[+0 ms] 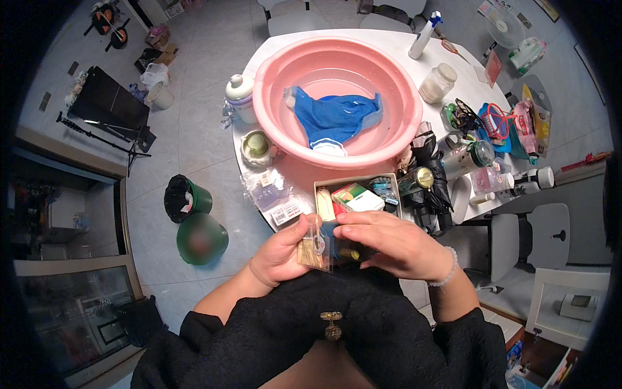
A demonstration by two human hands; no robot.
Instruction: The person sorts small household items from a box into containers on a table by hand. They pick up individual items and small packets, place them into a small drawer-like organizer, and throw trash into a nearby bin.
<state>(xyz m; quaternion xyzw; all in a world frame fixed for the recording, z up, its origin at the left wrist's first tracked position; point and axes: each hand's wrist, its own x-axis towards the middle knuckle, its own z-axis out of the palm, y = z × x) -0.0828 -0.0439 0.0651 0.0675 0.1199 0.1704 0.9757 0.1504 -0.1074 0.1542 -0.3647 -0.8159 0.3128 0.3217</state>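
Observation:
My left hand (284,250) holds a small clear plastic packet (315,253) of thin, pale sticks between thumb and fingers. To its right, my right hand (396,240) reaches over the near side of an open box (357,179) at the table's near edge; its fingers are slightly bent, and whether they touch anything inside cannot be told. In the box lie a white, green and red carton (359,200), a cream-coloured item (324,204) and packaged batteries (384,187). Beyond the box stands a pink plastic basin (260,97) with a blue cloth (335,114) in water.
Clear plastic packaging (269,192) lies left of the box. On the right are a black plastic bag (432,189), a glass jar (437,82) and several bottles. A white spray bottle (423,39) stands at the far side. Green bins (201,197) are on the floor at left.

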